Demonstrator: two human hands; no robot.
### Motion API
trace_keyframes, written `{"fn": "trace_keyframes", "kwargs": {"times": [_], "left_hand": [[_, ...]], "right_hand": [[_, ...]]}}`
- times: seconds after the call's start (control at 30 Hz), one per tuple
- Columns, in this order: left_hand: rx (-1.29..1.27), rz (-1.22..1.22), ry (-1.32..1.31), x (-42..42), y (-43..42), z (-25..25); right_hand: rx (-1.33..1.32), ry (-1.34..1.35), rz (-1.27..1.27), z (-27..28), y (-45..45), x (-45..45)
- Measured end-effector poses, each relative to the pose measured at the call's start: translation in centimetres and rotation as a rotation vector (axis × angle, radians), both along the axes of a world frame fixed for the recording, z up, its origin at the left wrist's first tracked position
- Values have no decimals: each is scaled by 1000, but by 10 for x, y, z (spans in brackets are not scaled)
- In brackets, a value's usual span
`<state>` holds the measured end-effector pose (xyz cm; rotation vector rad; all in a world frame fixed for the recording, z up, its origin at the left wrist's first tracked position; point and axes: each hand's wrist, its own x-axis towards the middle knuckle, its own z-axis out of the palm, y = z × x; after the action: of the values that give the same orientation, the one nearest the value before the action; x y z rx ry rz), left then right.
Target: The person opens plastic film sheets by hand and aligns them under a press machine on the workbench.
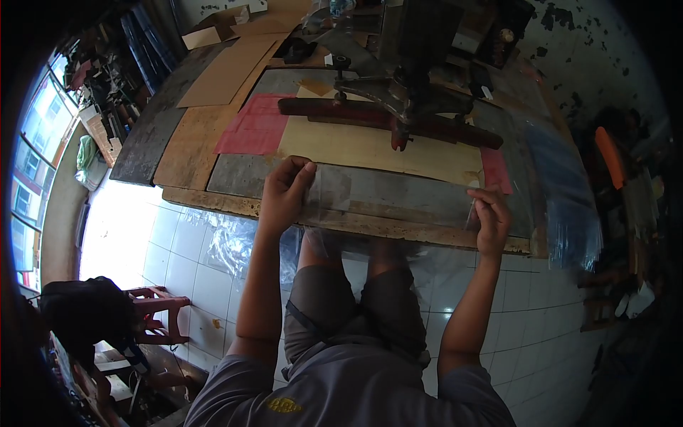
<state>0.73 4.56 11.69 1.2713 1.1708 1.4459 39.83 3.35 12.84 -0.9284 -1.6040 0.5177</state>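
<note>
"Head view first: what's the biggest thing?"

"A counter (pixel 192 142) of boards, with a grey panel at its middle. A dark metal press (pixel 409 89) stands over it, carrying a long red bar (pixel 338 112)."

"And smaller than that?"

"Loose clear plastic (pixel 565 196) at the right side, then a yellow strip (pixel 370 144) lying partly under the bar, with 2 red pieces at its ends; the left red piece (pixel 252 124) shows more."

"Where's the thing being handled?"

"A clear sheet (pixel 333 188), spread between the hands over the counter's front edge, on the near side of the strip. Whether it touches the panel, I can't tell."

"The hands?"

"Left hand (pixel 284 193) at its left side, right hand (pixel 492 217) at its right. On each, thumb and fingers look pinched together on the film."

"Which step is this?"

"Holding the sheet out by 2 sides, I'd judge. The next move seems to call for even tension and a light pinch, since thin film could crease or slip."
</note>
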Motion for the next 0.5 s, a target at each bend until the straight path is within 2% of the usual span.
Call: {"fn": "trace_keyframes", "kwargs": {"times": [0.5], "left_hand": [[-5, -14, -3, 0, 0, -1]], "right_hand": [[-81, 9, -30, -1, -1, 1]]}}
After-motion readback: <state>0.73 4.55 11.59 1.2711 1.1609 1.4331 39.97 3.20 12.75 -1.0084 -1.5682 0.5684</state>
